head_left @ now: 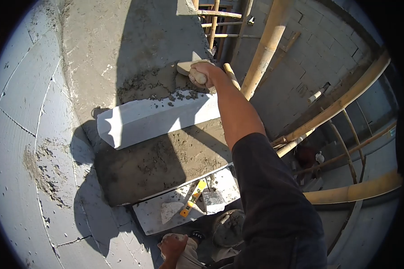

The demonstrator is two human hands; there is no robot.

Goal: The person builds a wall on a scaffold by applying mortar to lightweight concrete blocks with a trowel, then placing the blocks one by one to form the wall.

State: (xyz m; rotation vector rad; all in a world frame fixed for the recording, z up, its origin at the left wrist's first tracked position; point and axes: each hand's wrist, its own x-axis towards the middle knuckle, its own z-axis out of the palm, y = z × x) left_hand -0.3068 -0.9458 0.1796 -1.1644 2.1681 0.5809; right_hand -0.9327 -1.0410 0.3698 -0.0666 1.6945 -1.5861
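My right hand reaches far forward, its fingers wrapped round the handle of a trowel. The trowel's blade lies against wet grey mortar behind a long white block. Crumbs of mortar sit along the block's back edge. In front of the block is a strip of mortar-covered surface, partly in shadow. My left hand is low in the view, closed like a fist near my knee; anything inside it is hidden.
A yellow spirit level and block pieces lie on a lower white ledge. Beside my legs stands a mortar bucket. Bamboo poles cross on the right; a block wall rises on the left.
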